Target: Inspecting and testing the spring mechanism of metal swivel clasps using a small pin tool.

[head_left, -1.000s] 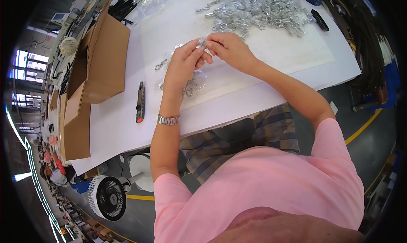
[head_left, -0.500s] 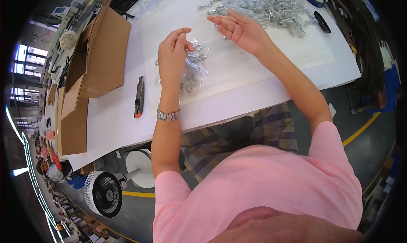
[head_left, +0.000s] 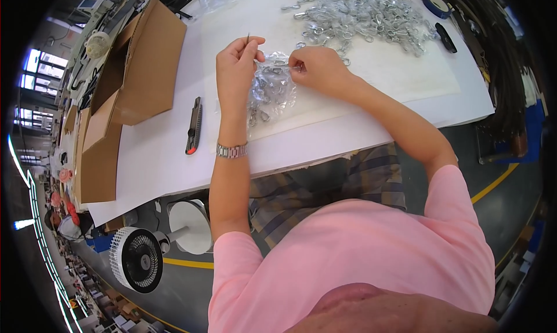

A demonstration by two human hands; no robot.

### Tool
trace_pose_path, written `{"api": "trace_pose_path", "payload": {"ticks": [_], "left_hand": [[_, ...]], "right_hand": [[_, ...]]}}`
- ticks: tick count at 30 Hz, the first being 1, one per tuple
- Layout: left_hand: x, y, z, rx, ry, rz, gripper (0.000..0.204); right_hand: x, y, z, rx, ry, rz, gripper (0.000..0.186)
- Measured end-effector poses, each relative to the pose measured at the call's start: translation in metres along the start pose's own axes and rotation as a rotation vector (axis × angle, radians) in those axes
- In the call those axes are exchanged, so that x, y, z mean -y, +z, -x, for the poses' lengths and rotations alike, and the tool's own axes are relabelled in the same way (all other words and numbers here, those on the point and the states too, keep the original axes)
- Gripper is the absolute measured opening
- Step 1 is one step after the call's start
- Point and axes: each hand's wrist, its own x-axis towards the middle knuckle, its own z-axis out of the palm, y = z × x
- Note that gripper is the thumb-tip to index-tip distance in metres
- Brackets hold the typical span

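Observation:
My left hand [head_left: 237, 66] is closed in a pinch above the near pile, and a thin dark tip sticks up from its fingers. To its right my right hand [head_left: 319, 67] is closed too, its fingertips together at the edge of the clear plastic; what lies inside the pinch is mostly hidden. Between and below both hands is a small pile of silvery metal hooks in clear plastic bags [head_left: 272, 89]. A larger heap of the same bagged hooks [head_left: 365, 19] spreads over the far part of the table.
An open cardboard box [head_left: 152, 66] stands at the table's left, with a box cutter [head_left: 194, 127] beside it. At far right are a roll of blue tape [head_left: 436, 5] and a black object [head_left: 445, 38]. A white-and-black fan [head_left: 138, 260] stands below the left table edge.
My right hand has moved left and down from the large heap to the near pile, and its spread fingers have closed. The left hand stays in nearly the same place, pinched.

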Motion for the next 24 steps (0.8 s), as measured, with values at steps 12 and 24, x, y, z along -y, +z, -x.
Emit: {"api": "trace_pose_path", "payload": {"ticks": [12, 24], "left_hand": [[-0.001, 0.000, 0.001, 0.278, -0.114, -0.189, 0.025], [0.000, 0.013, 0.005, 0.123, 0.025, -0.286, 0.029]], "right_hand": [[-0.004, -0.014, -0.008, 0.121, 0.395, -1.345, 0.027], [-0.004, -0.023, -0.005, 0.388, 0.414, -1.216, 0.026]]}}
